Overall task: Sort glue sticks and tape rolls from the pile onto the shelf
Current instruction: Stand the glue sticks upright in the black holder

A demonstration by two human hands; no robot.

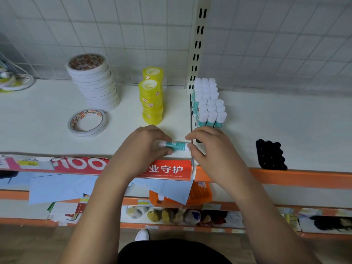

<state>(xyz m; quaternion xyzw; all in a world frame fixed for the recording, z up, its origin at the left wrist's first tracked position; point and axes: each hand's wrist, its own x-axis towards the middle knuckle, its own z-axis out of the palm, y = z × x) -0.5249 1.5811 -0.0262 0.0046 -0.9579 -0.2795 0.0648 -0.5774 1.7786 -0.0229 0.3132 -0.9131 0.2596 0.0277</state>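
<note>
A flat tape roll (86,113) lies on the white shelf (38,134), back from the front edge. Near that edge the left hand (141,149) and right hand (211,149) pinch a smooth teal glue stick (175,146) by its ends, level, seemingly just above the surface. Rightward, open shelf reaches a black tray (270,155).

glue stick (174,146), between left hand (144,147) and right hand (207,147): smooth plastic, slight sheen
yellow tape rolls (152,103), beyond left hand: glossy translucent plastic
white tape stack (95,86), further left: matt paper
shelf (47,134): smooth, matt
black tray (270,155), right of right hand: glossy plastic
</note>
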